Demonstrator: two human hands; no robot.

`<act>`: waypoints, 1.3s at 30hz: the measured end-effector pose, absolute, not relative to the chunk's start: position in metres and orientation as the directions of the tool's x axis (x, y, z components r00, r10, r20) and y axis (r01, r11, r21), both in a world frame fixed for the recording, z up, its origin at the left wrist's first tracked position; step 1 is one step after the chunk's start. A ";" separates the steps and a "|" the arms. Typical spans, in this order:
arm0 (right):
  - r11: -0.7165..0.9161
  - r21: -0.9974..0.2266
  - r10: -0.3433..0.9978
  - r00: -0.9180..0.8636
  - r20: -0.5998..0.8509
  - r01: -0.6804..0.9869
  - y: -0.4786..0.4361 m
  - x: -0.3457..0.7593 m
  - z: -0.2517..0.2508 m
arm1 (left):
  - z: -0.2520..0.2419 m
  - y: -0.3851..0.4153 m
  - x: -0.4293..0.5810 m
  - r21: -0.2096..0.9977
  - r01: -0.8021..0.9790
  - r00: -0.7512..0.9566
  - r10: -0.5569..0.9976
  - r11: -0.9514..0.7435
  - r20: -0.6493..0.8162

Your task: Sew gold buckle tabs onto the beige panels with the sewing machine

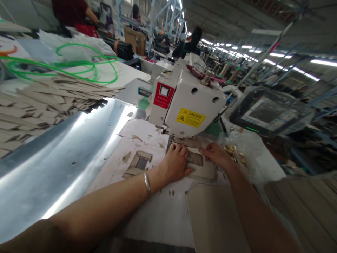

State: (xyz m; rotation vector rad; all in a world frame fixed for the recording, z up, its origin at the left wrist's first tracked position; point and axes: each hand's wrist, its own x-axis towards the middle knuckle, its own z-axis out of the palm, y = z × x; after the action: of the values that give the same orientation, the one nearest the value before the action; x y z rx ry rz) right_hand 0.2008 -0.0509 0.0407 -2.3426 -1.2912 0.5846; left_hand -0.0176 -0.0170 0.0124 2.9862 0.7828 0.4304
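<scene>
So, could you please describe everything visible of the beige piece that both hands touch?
The beige piece looks like matte sheet material, with a rounded near-right corner and a darker rectangular area inside. It lies flat by the white machine head, left hand on it, right hand touching it.

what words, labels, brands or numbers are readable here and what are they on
"CAUTION": yellow sticker on the white machine head; its smaller lines are too blurred to read.
Red label on the same machine head: white characters, too blurred to read.
Screen on the right: contents too blurred to read.
Red characters overhead: too blurred to read.
No brand or number is legible.
</scene>
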 end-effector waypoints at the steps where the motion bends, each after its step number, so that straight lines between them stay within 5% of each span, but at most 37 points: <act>1: -0.529 -0.499 0.840 0.504 -0.198 0.686 -0.050 0.199 0.044 | 0.013 -0.016 -0.018 0.090 0.470 0.838 0.476 -0.878 0.268; 9: -0.702 -0.545 0.711 0.497 -0.497 0.458 -0.042 0.181 0.060 | 0.014 -0.014 -0.019 0.096 0.449 0.841 0.456 -0.888 0.291; 20: -0.670 -0.578 0.743 0.427 -0.515 0.467 -0.042 0.187 0.066 | 0.011 -0.014 -0.018 0.091 0.451 0.835 0.456 -0.888 0.309; 31: -0.558 -0.828 0.744 0.413 -0.526 -0.049 -0.049 0.190 0.063 | 0.008 -0.013 -0.018 0.096 0.444 0.831 0.449 -0.891 0.328; 39: -0.504 -0.857 0.751 0.435 -0.497 -0.108 -0.057 0.198 0.053 | 0.008 -0.014 -0.018 0.096 0.452 0.827 0.457 -0.887 0.327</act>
State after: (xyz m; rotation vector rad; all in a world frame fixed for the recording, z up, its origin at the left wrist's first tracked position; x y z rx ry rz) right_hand 0.1977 -0.0568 0.0526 -1.7861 -0.5525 1.1954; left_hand -0.0181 -0.0136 0.0078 2.9893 0.7436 0.5409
